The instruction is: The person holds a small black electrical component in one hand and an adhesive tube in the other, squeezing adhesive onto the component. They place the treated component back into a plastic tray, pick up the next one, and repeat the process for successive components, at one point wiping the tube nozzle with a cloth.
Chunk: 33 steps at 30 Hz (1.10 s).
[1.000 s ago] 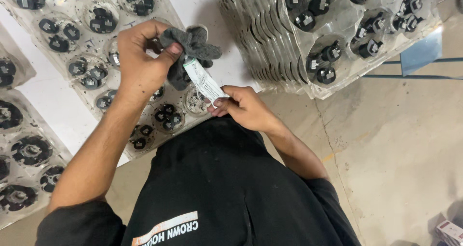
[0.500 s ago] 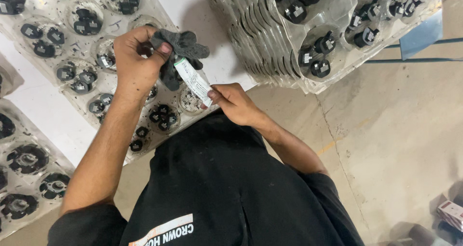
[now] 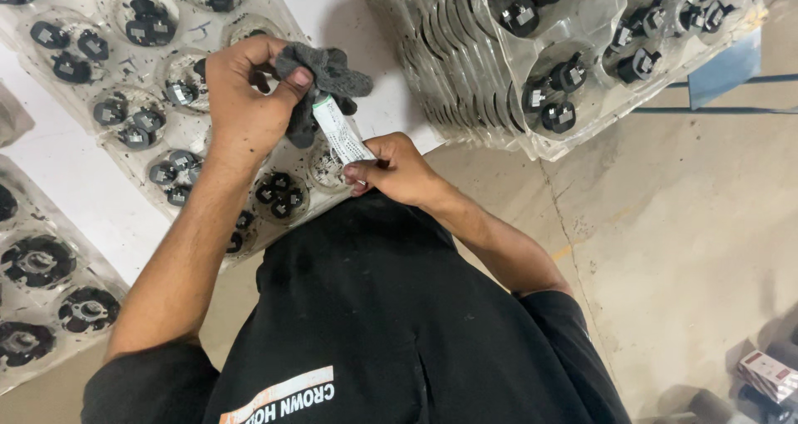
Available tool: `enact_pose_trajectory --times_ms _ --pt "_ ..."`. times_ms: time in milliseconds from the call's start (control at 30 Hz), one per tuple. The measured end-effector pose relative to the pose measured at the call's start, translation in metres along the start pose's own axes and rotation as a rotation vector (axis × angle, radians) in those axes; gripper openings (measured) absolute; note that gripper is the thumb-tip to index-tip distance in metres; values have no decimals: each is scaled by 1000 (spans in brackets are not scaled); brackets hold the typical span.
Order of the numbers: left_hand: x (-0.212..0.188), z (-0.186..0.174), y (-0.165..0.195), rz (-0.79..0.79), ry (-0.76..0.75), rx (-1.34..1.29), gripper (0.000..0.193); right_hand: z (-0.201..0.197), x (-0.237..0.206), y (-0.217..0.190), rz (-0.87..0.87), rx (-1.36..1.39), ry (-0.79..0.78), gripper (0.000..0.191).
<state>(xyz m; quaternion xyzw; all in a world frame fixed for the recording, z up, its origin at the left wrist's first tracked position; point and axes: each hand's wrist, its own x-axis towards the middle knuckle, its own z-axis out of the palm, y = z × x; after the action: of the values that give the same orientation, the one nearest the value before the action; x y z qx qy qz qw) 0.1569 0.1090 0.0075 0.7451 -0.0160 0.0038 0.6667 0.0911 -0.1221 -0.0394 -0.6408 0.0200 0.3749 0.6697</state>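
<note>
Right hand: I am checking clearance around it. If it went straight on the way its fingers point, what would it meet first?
Probably the white label strip that the right hand pinches, then the dark grey part in the left hand; depth is unclear.

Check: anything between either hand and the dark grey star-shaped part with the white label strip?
Nothing visible. The left hand already grips the dark grey star-shaped part, thumb on top. The right hand pinches the free end of the white label strip hanging from it.
</note>
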Motion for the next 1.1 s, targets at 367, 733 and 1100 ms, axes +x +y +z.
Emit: enact_pose_trajectory --times_ms 367,733,1100 --pt "-7 1 -6 -135 19 -112 6 8 -20 -19 -227 -337 142 25" --pt "-10 6 -14 -98 99 -94 4 4 -8 1 -49 173 -28 12" --pt "-17 11 -18 -48 135 -77 4 3 -2 15 -40 155 -23 18"
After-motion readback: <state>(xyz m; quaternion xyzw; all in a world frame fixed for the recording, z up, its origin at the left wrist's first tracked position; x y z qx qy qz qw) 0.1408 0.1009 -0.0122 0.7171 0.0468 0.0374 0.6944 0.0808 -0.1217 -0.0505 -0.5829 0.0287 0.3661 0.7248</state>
